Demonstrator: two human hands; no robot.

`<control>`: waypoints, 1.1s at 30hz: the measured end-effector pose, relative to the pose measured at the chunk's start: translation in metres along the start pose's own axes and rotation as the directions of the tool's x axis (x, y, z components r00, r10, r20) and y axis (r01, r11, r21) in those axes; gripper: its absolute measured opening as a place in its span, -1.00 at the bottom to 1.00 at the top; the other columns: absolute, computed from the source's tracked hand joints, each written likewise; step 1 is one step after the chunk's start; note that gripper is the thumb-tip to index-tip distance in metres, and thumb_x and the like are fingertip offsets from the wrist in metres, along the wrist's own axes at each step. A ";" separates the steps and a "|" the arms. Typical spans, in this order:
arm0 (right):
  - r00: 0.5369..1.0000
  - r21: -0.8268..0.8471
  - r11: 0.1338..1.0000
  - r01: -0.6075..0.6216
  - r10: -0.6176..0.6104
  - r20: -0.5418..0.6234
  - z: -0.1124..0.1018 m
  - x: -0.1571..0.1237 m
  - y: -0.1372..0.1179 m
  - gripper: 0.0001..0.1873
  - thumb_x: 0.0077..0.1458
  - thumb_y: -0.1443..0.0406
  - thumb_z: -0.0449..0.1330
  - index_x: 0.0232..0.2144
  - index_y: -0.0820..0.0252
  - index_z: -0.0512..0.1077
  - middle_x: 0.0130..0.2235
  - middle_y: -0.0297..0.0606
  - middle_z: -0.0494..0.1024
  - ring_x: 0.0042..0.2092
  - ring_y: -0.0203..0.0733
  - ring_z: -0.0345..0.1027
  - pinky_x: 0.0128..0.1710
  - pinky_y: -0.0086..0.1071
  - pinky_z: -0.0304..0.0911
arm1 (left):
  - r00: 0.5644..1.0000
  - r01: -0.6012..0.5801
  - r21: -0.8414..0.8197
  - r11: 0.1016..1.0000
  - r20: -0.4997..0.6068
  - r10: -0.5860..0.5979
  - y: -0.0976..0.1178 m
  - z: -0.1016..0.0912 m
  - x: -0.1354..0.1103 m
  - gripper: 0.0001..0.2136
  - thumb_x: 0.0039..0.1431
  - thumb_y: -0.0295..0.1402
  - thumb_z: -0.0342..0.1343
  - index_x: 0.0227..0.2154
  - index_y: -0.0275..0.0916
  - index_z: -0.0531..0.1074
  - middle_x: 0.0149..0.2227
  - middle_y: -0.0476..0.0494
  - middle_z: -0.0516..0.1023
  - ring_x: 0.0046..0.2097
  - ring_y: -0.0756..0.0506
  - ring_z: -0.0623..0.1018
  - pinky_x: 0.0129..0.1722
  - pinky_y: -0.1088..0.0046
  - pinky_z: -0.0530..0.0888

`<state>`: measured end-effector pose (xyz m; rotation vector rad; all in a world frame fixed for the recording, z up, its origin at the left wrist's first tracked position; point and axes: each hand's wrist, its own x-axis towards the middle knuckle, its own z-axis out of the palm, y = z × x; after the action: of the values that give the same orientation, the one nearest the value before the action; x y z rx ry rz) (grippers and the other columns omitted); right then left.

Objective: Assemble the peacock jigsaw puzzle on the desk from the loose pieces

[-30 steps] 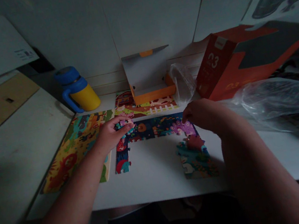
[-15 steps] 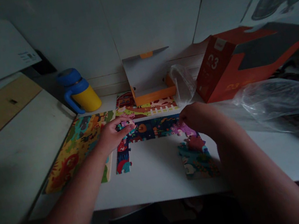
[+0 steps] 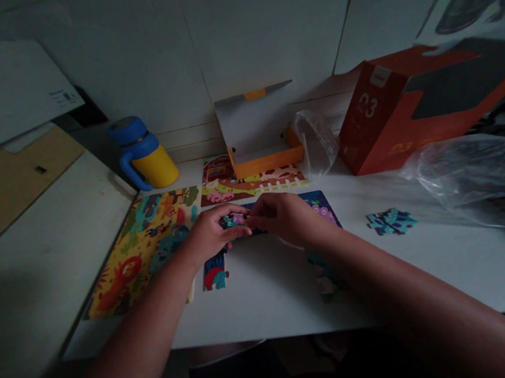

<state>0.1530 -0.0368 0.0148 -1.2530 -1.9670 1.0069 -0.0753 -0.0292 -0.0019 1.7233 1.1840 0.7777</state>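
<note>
While right forearm (image 3: 383, 264) part-hides puzzle (image 3: 324, 205), nearby pieces (image 3: 392, 222) perhaps overlap.

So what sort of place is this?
Probably a desk at home, though a playroom or classroom can't be ruled out. The white tabletop holds a partly built puzzle, a blue and yellow mug and an open orange box.

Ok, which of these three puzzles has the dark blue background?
The part-built puzzle, partly hidden by left hand and right hand, bare tabletop inside its border. The animal puzzle to its left is mostly yellow; the farm puzzle beyond shows a red barn.
</note>
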 end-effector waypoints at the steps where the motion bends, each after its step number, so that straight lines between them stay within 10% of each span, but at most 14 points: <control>1: 1.000 0.023 1.000 -0.011 0.010 0.011 -0.003 0.001 0.003 -0.78 0.22 0.12 0.34 -0.29 0.15 0.58 -0.36 -0.30 0.66 -0.38 -0.27 0.43 -0.42 -0.42 0.16 | 1.000 0.018 -0.016 1.000 -0.008 -0.018 0.002 0.000 -0.001 -0.51 0.02 -0.01 0.46 -0.06 -0.17 0.62 -0.23 -0.12 0.70 -0.61 0.05 0.46 -0.66 0.52 0.39; 7: 0.996 0.207 0.974 -0.087 0.089 -0.001 -0.025 0.004 0.014 -0.72 0.19 0.06 0.33 -0.32 0.15 0.49 -0.34 -0.25 0.68 -0.36 -0.23 0.48 -0.41 -0.42 0.26 | 0.986 0.076 0.003 0.997 -0.152 -0.075 0.008 -0.005 -0.003 -0.56 0.10 0.01 0.39 -0.05 -0.14 0.63 -0.37 -0.09 0.67 -0.50 -0.09 0.59 -0.54 0.41 0.51; 14: 0.997 0.070 0.998 -0.005 0.010 -0.075 -0.058 0.001 0.028 -0.72 0.28 0.08 0.22 -0.18 0.14 0.56 -0.21 -0.22 0.70 -0.27 -0.21 0.52 -0.33 -0.42 0.32 | 0.965 -0.181 0.052 0.982 -0.181 0.187 0.000 -0.014 0.005 -0.67 0.13 0.00 0.39 -0.17 -0.11 0.67 0.14 -0.24 0.64 0.26 -0.27 0.55 0.34 0.05 0.39; 22: 0.975 -0.317 0.949 -0.009 0.078 0.208 -0.098 -0.011 0.034 -0.82 0.20 0.27 0.29 -0.14 0.04 0.65 -0.25 -0.34 0.73 -0.27 -0.22 0.57 -0.27 -0.42 0.38 | 0.962 -0.179 0.051 0.983 -0.200 0.185 -0.006 -0.021 0.006 -0.71 0.20 -0.04 0.36 -0.14 -0.09 0.65 0.14 -0.21 0.65 0.24 -0.24 0.57 0.36 0.11 0.37; 33: 0.806 -0.387 0.922 -0.021 0.245 0.539 -0.109 -0.027 0.027 -0.76 0.19 0.25 0.26 -0.17 -0.07 0.72 -0.28 -0.37 0.74 -0.33 -0.22 0.55 -0.37 -0.44 0.32 | 0.962 -0.138 0.090 0.986 -0.224 0.155 -0.012 -0.024 0.008 -0.64 0.13 0.02 0.38 -0.14 -0.10 0.66 0.13 -0.23 0.66 0.29 -0.31 0.52 0.38 0.04 0.34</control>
<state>0.2625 -0.0237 0.0481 -1.4130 -2.6679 1.2448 -0.0978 -0.0121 -0.0024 1.8342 1.2620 1.0589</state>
